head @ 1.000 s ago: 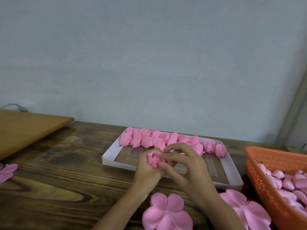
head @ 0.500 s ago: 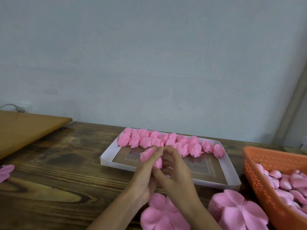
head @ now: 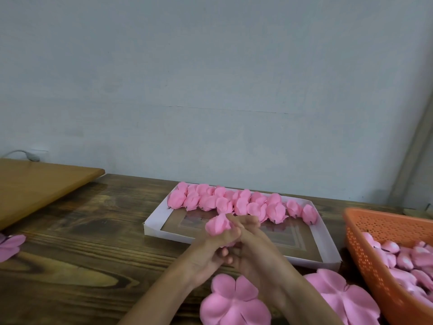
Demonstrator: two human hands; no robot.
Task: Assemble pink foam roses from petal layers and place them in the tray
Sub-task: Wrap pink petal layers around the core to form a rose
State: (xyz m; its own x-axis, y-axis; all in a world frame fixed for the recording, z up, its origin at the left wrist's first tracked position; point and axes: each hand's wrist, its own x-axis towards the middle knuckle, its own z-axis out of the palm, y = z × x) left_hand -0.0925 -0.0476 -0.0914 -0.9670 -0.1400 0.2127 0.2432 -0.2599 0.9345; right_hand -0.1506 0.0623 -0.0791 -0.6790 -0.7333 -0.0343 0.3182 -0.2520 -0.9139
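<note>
While pressed between both hands, sits as a half-closed rose (head: 219, 225) just over the near rim of the tray (head: 154, 227); seems to be the shaping step, with the outer petals folded round the bud; not yet placed.

Gripped from the left by the left hand (head: 206, 252), curled round the base with the thumb against the lower petals; gripped from the right by the right hand (head: 255, 242), closed on it with fingertips near the top; both clamped on the rose and touching each other below it. Pokes out above the left thumb; shows only in its upper part, with the base hidden inside the grip.

Next, probably: finish the pinch at the base, then carry forward and set down in the tray, in front of the row of roses (head: 234, 202) along the far wall; calls for a light and steady hold, to keep the soft foam from springing open.

Near the wrists, flat on the table (head: 82, 242), a petal layer (head: 234, 301); to its right, a stack (head: 342, 299) of the same; further right, a basket (head: 375, 254) with more pink buds.
</note>
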